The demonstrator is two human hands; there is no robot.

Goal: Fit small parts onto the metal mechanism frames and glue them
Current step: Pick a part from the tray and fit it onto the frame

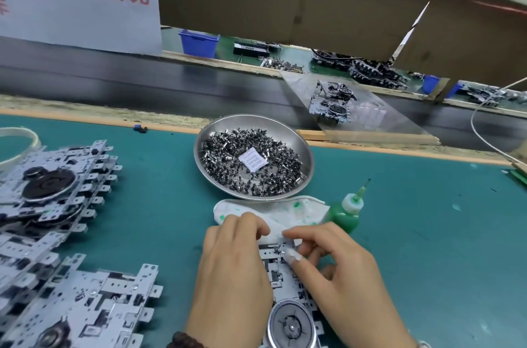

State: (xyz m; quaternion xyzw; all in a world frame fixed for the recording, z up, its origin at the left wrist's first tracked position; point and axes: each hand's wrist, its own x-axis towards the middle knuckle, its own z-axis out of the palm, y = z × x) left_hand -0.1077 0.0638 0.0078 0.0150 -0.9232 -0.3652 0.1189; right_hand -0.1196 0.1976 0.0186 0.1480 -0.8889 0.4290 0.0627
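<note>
A metal mechanism frame with a round flywheel lies on the green mat between my hands. My left hand grips the frame's left edge with curled fingers. My right hand pinches a small dark metal part at the frame's top end. Behind the hands stands a steel bowl filled with several small dark parts and a white paper label. A green glue bottle with a thin nozzle leans to the right of a glue-stained white cloth.
Stacks of metal frames cover the mat at the left and lower left. A dark conveyor belt runs across behind the wooden table edge, carrying an assembled mechanism on a clear sheet. Blue bins stand beyond.
</note>
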